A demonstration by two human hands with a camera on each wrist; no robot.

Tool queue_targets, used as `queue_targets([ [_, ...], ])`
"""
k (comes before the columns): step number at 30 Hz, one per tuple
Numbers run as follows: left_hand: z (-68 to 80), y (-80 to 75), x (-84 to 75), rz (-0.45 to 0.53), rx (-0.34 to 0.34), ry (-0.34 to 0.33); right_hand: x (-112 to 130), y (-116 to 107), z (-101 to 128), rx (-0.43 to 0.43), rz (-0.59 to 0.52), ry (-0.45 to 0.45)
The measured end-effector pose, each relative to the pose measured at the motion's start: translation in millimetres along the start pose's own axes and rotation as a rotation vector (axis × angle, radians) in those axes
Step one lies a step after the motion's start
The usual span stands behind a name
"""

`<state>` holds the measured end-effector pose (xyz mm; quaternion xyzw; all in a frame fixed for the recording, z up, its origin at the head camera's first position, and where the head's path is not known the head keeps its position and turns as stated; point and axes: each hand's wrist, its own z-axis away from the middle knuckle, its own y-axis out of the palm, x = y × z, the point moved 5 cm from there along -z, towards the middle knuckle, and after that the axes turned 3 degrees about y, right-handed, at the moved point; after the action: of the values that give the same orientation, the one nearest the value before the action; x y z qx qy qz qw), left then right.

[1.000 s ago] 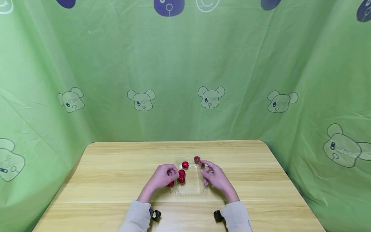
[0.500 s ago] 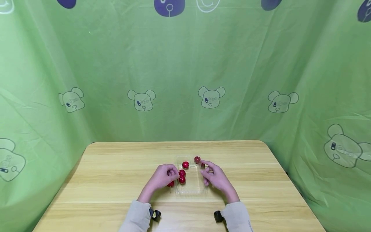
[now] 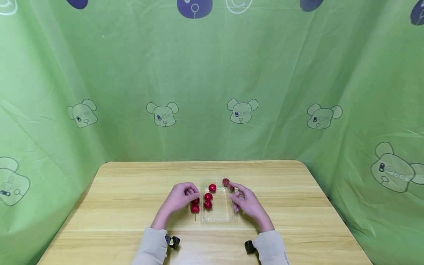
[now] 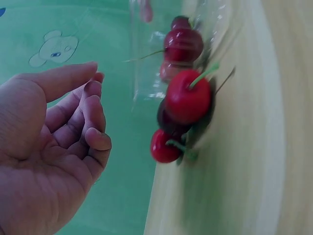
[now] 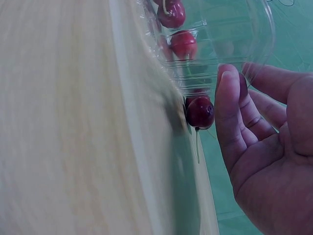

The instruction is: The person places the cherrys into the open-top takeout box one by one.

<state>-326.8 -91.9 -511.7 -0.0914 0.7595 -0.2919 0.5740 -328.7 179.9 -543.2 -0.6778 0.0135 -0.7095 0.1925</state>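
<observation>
While two cherries are lying loose on the table just left of the tray, a roll toward the near edge is being risked, since nothing is holding them and the left hand is hovering just beside them with fingers loosely curled and nothing gripped, as the left wrist view is showing. A knock from those fingers is being judged the likeliest cause. The thin clear tray is being touched on its right side by the right hand, fingers relaxed and clamped on nothing; a push there could be sliding or tipping it, spilling the three cherries lying inside. One darker cherry is sitting by the tray's far right corner, just beside the right fingertips, whether in or out cannot be told. Green bear-print cloth is hanging round the table. Stems are sticking out and could be snagged.
</observation>
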Motion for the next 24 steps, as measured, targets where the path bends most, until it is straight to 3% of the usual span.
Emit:
queue_targets([
  [12,4.3,-31.1,16.3,0.018,-0.098,-0.065,0,0,0,-0.004,0.013,-0.002],
  [24,11.3,-24.2,36.9,-0.017,0.043,-0.140,-1,0,0,-0.004,0.019,-0.004],
])
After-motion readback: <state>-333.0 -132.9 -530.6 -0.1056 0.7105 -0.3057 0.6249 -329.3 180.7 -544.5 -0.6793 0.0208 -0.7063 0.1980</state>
